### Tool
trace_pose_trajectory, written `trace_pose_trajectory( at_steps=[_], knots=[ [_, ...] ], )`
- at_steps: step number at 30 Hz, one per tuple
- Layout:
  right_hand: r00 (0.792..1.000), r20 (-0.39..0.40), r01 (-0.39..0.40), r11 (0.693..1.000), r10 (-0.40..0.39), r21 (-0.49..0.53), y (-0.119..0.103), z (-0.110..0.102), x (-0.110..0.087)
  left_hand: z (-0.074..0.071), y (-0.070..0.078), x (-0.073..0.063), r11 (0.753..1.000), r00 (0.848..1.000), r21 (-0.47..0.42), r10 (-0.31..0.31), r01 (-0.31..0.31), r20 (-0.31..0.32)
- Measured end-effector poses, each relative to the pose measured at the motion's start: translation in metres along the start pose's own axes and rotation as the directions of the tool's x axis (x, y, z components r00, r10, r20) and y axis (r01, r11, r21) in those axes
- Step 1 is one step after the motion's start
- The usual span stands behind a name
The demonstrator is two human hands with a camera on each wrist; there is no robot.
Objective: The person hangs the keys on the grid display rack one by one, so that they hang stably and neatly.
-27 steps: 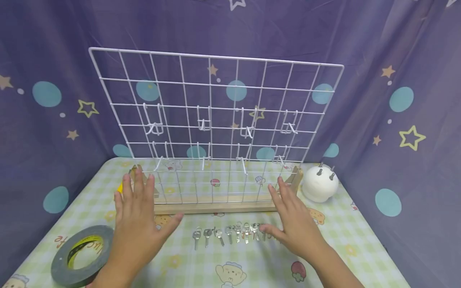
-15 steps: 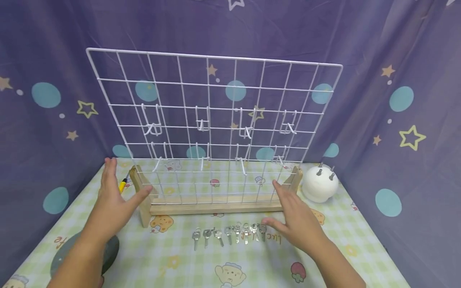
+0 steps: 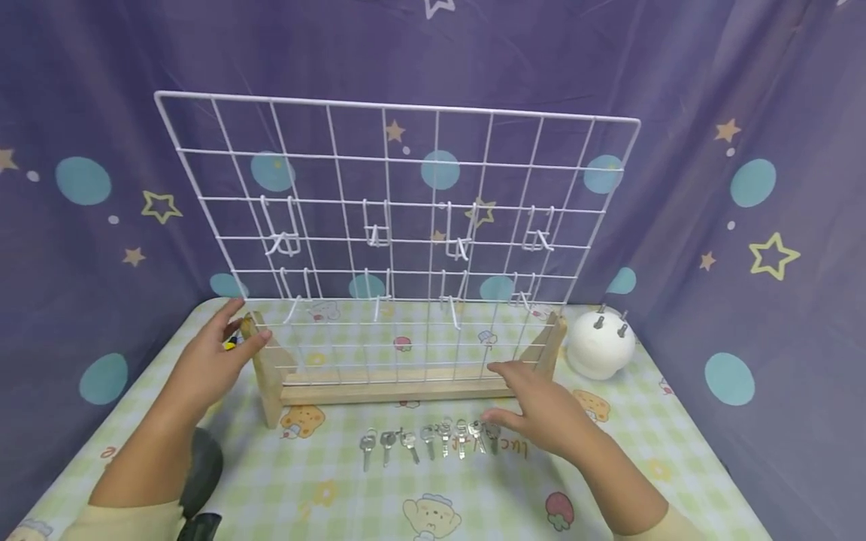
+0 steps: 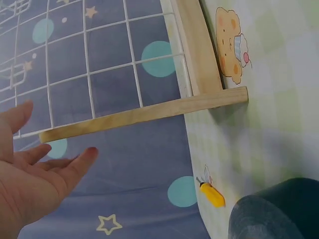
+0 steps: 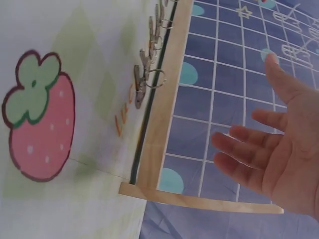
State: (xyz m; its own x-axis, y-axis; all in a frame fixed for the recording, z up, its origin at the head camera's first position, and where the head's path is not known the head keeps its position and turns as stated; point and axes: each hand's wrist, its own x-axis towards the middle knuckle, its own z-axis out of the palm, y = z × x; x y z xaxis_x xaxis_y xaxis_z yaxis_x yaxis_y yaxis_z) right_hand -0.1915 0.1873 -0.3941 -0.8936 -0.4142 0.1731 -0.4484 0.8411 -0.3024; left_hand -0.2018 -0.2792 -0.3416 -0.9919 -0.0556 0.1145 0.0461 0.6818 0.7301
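Note:
A white wire grid rack with several white hooks stands in a wooden base. My left hand is at the top of the left wooden upright, thumb on one side and fingers on the other. In the left wrist view those fingers are spread around the upright's end. My right hand hovers before the base's right part, fingers extended and holding nothing. Several silver keys with rings lie in a row in front of the base, the rightmost beside my right thumb.
A white rounded object with metal bits sticking up stands right of the rack. A dark tape roll is partly hidden by my left forearm. A yellow-handled screwdriver lies left of the rack. A patterned curtain hangs behind.
My left hand has moved from in front of the grid's lower left, out to the left and then to the left upright. My right hand has turned and shifted slightly left and down.

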Motion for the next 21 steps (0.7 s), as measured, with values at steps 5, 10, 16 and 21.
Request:
trace_pose_trajectory(
  at_steps=[5, 10, 16, 21],
  knots=[
    [0.994, 0.111, -0.009, 1.0, 0.009, -0.004, 0.005, 0.008, 0.009, 0.004, -0.003, 0.002, 1.0, 0.999, 0.001, 0.016, -0.016, -0.037],
    [0.977, 0.21, -0.034, 0.999, 0.037, -0.018, 0.01, 0.021, 0.016, 0.006, -0.007, 0.002, 0.999, 0.996, -0.002, 0.035, -0.035, -0.087],
    [0.955, 0.289, -0.059, 0.998, 0.067, -0.037, 0.019, 0.037, 0.023, 0.007, -0.008, 0.003, 0.999, 0.994, -0.031, 0.036, -0.039, -0.1],
    [0.959, 0.281, 0.0, 0.995, 0.027, -0.096, 0.021, 0.048, 0.027, 0.006, -0.008, 0.005, 0.999, 0.994, -0.027, 0.036, -0.039, -0.099]
  ],
)
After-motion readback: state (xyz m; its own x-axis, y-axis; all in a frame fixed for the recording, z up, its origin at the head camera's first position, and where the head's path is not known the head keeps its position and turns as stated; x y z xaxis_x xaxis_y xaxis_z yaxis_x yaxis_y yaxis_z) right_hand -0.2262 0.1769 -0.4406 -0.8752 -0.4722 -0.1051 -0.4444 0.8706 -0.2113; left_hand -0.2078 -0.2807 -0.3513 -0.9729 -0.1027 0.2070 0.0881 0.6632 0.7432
